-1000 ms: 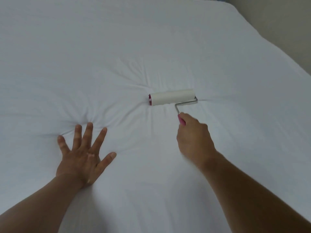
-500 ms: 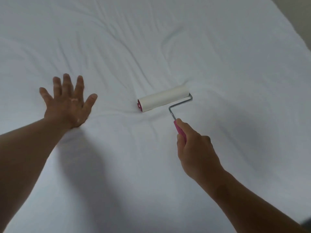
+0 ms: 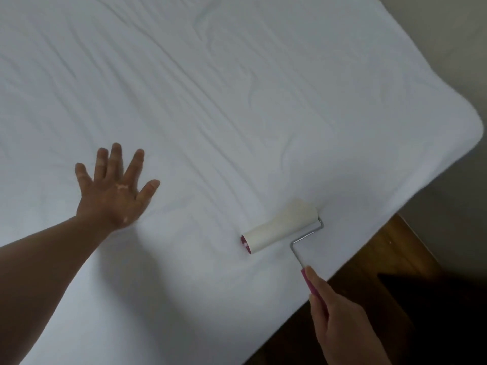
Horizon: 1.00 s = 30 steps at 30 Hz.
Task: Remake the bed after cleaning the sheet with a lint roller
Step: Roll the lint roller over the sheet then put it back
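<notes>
Nothing readable is showing here.
The sheet is lying plain white with no label or tag facing up, and the roller is showing only blank paper, a pink end cap and a pink handle. I am seeing no brand, number or sign on either.

Brown wooden floor lower right; pale wall upper right, above floor.
</notes>
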Available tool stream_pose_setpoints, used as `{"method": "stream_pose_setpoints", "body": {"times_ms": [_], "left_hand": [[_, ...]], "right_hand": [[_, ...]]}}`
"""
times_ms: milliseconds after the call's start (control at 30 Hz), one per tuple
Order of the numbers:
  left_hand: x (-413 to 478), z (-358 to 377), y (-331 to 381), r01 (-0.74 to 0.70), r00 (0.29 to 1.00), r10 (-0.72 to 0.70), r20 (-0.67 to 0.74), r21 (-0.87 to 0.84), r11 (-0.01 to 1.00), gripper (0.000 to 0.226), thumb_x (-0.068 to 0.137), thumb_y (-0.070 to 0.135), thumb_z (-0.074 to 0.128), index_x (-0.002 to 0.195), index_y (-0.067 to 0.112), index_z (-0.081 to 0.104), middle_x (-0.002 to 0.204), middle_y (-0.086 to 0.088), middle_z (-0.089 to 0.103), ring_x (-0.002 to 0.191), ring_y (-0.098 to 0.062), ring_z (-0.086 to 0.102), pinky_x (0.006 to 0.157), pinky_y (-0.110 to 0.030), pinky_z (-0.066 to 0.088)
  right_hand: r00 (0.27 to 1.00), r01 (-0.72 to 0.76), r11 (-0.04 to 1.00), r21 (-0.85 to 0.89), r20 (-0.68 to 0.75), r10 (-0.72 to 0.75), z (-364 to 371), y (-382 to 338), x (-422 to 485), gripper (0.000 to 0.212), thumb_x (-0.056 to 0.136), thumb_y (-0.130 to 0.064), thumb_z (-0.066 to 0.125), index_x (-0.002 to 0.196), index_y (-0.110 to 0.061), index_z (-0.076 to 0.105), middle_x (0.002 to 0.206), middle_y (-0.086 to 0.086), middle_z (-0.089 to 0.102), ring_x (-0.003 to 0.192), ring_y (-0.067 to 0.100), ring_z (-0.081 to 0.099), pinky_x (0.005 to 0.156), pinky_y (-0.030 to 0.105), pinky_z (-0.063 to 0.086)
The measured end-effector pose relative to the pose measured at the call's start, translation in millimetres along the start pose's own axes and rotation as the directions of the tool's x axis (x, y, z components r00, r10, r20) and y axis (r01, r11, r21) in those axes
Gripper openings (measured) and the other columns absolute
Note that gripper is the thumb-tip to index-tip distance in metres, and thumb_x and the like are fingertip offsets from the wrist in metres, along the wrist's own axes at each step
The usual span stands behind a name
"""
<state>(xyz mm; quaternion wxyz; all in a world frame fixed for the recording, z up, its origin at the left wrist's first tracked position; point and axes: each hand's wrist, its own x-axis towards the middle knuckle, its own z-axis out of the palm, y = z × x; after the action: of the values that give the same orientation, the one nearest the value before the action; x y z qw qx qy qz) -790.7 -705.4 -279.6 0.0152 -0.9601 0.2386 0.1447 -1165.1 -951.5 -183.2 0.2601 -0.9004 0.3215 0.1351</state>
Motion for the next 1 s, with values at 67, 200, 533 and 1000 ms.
{"method": "stream_pose_setpoints", "body": {"times_ms": [67, 200, 533, 1000], "left_hand": [[-14, 6, 3, -0.005, 1.0, 0.005, 0.017, 0.001, 1.0, 0.081, 0.088, 0.079, 0.001, 0.157, 0.038, -0.006, 0.167, -0.01, -0.009, 0.153, -0.031, -0.01, 0.116, -0.064, -0.003], [-26, 9, 7, -0.01, 1.0, 0.01, 0.026, 0.002, 1.0, 0.08, 0.088, 0.078, 0.0, 0.156, 0.038, -0.01, 0.167, -0.009, -0.012, 0.153, -0.03, -0.012, 0.116, -0.064, -0.004], [-43, 9, 0, -0.042, 0.999, 0.042, 0.016, -0.008, 0.999, 0.078, 0.089, 0.078, 0.004, 0.157, 0.041, -0.006, 0.167, -0.004, -0.011, 0.154, -0.025, -0.011, 0.118, -0.062, -0.004], [-20, -6, -140, 0.424, 0.905, -0.426, 0.014, -0.135, 0.896, 0.076, 0.088, 0.079, 0.003, 0.155, 0.044, -0.006, 0.167, 0.004, -0.012, 0.152, -0.024, -0.018, 0.112, -0.073, -0.006]], "right_hand": [[0.997, -0.078, 0.997, 0.003, 0.019, 0.078, -4, 11, -21, 0.051, 0.098, -0.05, 0.037, 0.142, -0.059, 0.012, 0.066, -0.014, 0.06, 0.064, 0.002, 0.062, 0.069, 0.018, 0.052], [0.986, -0.126, 0.989, -0.074, 0.099, 0.133, -26, 21, -56, 0.059, 0.099, -0.042, 0.047, 0.142, -0.053, 0.008, 0.074, -0.016, 0.061, 0.07, -0.001, 0.062, 0.076, 0.014, 0.05], [0.846, -0.025, 0.981, -0.193, 0.518, 0.123, -12, -1, -59, 0.051, 0.105, -0.047, 0.033, 0.135, -0.048, -0.008, 0.095, -0.021, 0.043, 0.083, -0.006, 0.053, 0.077, 0.002, 0.037], [0.993, 0.117, 0.981, -0.157, 0.003, -0.118, 40, -157, 82, 0.046, 0.097, -0.053, 0.038, 0.13, -0.08, 0.02, 0.077, -0.004, 0.068, 0.077, 0.018, 0.067, 0.071, 0.034, 0.055]]}}
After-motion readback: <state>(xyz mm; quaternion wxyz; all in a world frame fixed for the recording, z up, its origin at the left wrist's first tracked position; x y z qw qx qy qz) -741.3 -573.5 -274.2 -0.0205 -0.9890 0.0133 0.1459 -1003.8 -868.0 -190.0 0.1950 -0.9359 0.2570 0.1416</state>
